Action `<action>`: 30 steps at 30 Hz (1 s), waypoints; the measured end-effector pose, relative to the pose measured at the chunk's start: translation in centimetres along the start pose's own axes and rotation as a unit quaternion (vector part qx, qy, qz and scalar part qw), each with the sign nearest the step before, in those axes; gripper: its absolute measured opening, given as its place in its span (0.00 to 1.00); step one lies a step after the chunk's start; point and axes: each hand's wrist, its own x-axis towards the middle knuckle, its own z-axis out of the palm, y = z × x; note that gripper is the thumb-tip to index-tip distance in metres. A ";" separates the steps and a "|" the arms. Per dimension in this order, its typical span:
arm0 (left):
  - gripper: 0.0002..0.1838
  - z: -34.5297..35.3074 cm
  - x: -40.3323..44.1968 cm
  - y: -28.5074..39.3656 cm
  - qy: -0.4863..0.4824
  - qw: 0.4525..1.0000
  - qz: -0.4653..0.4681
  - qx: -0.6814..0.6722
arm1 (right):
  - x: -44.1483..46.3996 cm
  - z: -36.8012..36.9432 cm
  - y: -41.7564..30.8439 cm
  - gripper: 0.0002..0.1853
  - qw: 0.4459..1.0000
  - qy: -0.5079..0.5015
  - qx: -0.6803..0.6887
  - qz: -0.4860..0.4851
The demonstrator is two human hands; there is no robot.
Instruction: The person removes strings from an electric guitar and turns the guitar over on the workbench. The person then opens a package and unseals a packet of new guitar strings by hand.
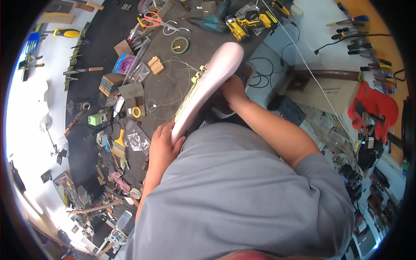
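A pale pink electric guitar body [212,80] stands on edge in front of me, its side facing up and gold-coloured hardware along its far face. My left hand [162,141] is closed around the near end, thumb on one side and fingers on the other. At the back face, close to the wide end, is my right hand [234,92]; the guitar body and shadow hide most of its fingers. Thin loose strings or wires [158,82] trail from the hardware across the dark workbench [130,169].
Near the guitar lie a roll of tape [180,44], a small wooden block [156,65], orange scissors [151,19] and a yellow drill [245,27]. A brush [118,145] and many small parts cover the left side. A red guitar body [373,110] stands at the right.
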 end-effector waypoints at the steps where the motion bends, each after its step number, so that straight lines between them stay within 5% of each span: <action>1: 0.32 -0.1 -0.2 -0.1 -0.002 1.000 0.003 -0.002 | -0.1 -0.1 -0.1 0.18 0.999 -0.007 0.036 0.016; 5: 0.35 -3.4 1.2 -3.8 -0.206 0.922 -0.024 -0.328 | -0.4 -0.7 -1.4 0.17 0.997 -0.039 0.071 0.010; 7: 0.39 -3.7 3.4 -4.6 -0.228 0.898 -0.050 -0.373 | 0.2 -1.2 -1.3 0.25 0.983 -0.086 0.151 0.063; 10: 0.32 -1.4 7.7 -5.7 -0.200 0.890 -0.047 -0.406 | -0.1 -1.1 -1.7 0.25 0.982 -0.069 0.155 0.080; 13: 0.25 1.5 12.4 -5.3 -0.192 0.828 -0.142 -0.507 | 0.6 -1.3 -0.7 0.25 0.986 -0.111 0.119 0.019; 20: 0.14 6.3 19.5 -2.9 -0.154 0.886 -0.157 -0.409 | 1.3 -1.6 -0.3 0.25 0.986 -0.121 -0.011 -0.115; 25: 0.10 7.9 20.8 -1.9 -0.079 0.886 -0.120 -0.440 | 1.1 -1.7 -0.8 0.27 0.986 -0.129 -0.015 -0.108; 30: 0.09 8.5 21.3 -1.6 -0.113 0.809 -0.142 -0.559 | 1.1 -1.6 -0.9 0.28 0.987 -0.131 0.014 -0.087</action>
